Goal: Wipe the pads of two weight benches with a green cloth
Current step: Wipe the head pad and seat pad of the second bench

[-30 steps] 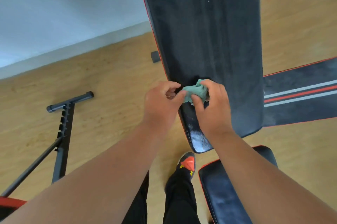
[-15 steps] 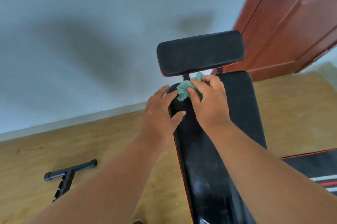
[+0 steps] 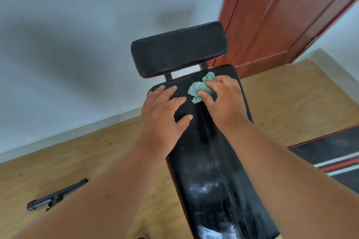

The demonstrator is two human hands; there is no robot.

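Presently, right hand (image 3: 225,100) bunches green cloth (image 3: 202,89) against long black bench pad (image 3: 211,161), just below the headrest pad (image 3: 178,48). Left hand (image 3: 163,114), fingers spread, lies flat on that pad beside the cloth.

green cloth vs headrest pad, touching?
Apart. Head view: the green cloth lies bunched under the right hand on the back pad, a clear gap below the headrest pad.
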